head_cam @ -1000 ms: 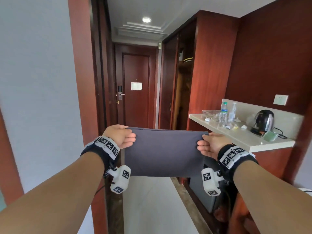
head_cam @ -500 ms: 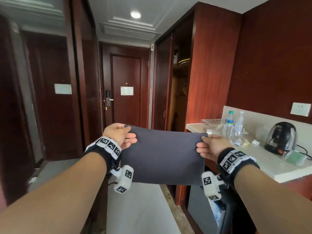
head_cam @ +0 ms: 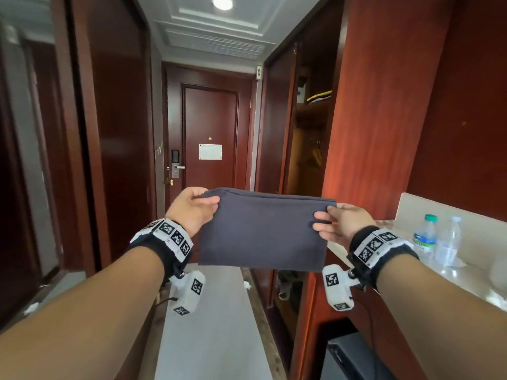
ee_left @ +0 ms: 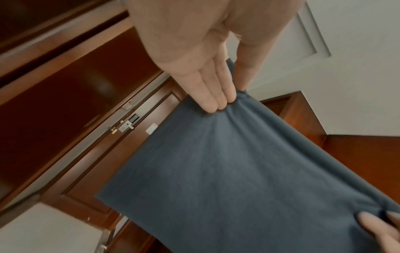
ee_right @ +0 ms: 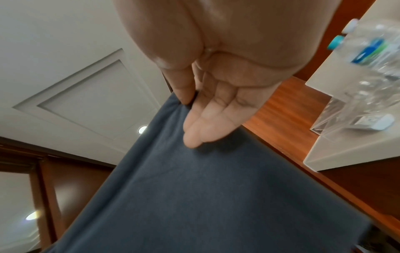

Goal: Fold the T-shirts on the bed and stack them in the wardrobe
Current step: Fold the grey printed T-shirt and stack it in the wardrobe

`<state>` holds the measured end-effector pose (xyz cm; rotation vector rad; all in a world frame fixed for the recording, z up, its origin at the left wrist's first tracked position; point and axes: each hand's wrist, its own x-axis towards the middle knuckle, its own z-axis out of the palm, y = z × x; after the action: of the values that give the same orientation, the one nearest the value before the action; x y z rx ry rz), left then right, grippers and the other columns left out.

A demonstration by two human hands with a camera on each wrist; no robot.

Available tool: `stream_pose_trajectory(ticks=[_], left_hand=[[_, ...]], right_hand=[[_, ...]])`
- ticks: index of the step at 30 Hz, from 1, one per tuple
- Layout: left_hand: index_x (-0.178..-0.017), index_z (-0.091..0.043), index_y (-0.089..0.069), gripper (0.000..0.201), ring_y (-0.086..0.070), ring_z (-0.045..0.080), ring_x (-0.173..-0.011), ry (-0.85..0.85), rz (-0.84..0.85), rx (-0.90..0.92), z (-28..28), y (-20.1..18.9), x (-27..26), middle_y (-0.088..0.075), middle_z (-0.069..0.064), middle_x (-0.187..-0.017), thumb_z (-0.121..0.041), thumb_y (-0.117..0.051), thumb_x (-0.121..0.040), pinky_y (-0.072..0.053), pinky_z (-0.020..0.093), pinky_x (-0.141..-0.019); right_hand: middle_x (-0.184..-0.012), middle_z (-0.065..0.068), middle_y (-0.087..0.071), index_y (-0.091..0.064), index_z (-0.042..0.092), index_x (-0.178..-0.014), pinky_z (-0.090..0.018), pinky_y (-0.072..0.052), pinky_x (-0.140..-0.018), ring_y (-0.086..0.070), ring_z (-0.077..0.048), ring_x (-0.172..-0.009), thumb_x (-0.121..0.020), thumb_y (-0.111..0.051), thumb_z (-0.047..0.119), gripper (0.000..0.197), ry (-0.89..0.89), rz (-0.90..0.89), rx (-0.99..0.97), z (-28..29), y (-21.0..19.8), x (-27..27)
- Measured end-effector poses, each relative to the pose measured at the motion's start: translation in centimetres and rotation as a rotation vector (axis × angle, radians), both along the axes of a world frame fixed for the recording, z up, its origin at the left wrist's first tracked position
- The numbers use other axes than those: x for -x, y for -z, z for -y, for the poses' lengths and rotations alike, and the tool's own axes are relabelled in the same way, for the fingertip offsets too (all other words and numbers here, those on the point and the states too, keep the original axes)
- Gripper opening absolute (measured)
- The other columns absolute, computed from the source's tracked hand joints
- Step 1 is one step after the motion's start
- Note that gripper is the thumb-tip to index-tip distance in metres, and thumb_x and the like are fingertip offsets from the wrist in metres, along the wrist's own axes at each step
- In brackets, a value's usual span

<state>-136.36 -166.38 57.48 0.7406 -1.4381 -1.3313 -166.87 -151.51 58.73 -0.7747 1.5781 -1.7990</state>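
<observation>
The open wardrobe (head_cam: 307, 165) has drawn nearer; both hands, left hand (head_cam: 192, 208) and right hand (head_cam: 343, 223), pinch the folded grey T-shirt (head_cam: 263, 231) taut, likely ready for stacking.

I counted one folded grey T-shirt (head_cam: 262, 231), pinched at its top corners by my two hands: left hand (head_cam: 192, 208), right hand (head_cam: 341, 223). Two water bottles (head_cam: 424, 237) stood on the one bench (head_cam: 466, 278). One room door (head_cam: 210, 138) faced me, with one ceiling light (head_cam: 222, 2) overhead.

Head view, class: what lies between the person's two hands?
The folded grey T-shirt, pinched at one end by the left hand and at the other by the right hand.
</observation>
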Motion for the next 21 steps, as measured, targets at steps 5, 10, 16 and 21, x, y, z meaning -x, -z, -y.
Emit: stream_pose_trajectory(ticks=[5, 10, 16, 21], left_hand=[[-0.114, -0.022, -0.051, 0.049, -0.062, 0.023, -0.122, -0.02, 0.139, 0.225, 11.7, -0.5, 4.6, -0.07, 0.003, -0.116, 0.014, -0.067, -0.086, -0.047, 0.042, -0.108], [-0.13, -0.03, -0.036, 0.07, -0.05, 0.014, -0.132, 0.038, 0.352, 0.449, 22.5, -3.6, 9.4, -0.054, 0.003, -0.143, 0.004, -0.075, -0.083, -0.045, 0.036, -0.109], [-0.152, -0.037, -0.012, 0.095, -0.063, 0.019, -0.104, -0.073, 0.69, 0.816, 33.3, -9.8, 14.9, -0.047, 0.001, -0.15, -0.026, -0.077, -0.084, -0.052, 0.037, -0.094], [-0.153, -0.038, -0.008, 0.095, -0.061, 0.021, -0.107, -0.109, 0.746, 1.035, 41.5, -13.2, 20.8, -0.045, 0.007, -0.151, -0.025, -0.075, -0.087, -0.051, 0.034, -0.094]], right_hand=[[-0.112, -0.014, -0.074, -0.057, 0.006, -0.125, -0.042, -0.06, -0.08, -0.074, -0.039, -0.096, -0.102, -0.055, 0.009, 0.024, 0.014, -0.064, 0.077, 9.3, -1.3, 3.2], [-0.104, -0.016, -0.072, -0.062, 0.012, -0.104, -0.051, -0.055, -0.095, -0.071, -0.043, -0.102, -0.097, -0.061, 0.004, 0.011, 0.039, -0.197, 0.159, 19.0, -4.6, 6.2], [-0.129, -0.007, -0.066, -0.053, 0.015, -0.136, -0.039, -0.059, -0.086, -0.069, -0.026, -0.11, -0.084, -0.078, 0.01, 0.058, 0.124, -0.437, 0.242, 30.9, -9.0, 10.6], [-0.152, 0.01, -0.046, -0.027, 0.038, -0.155, -0.043, -0.048, -0.108, -0.06, -0.011, -0.121, -0.062, -0.084, 0.035, 0.109, 0.231, -0.722, 0.192, 38.4, -12.0, 14.1]])
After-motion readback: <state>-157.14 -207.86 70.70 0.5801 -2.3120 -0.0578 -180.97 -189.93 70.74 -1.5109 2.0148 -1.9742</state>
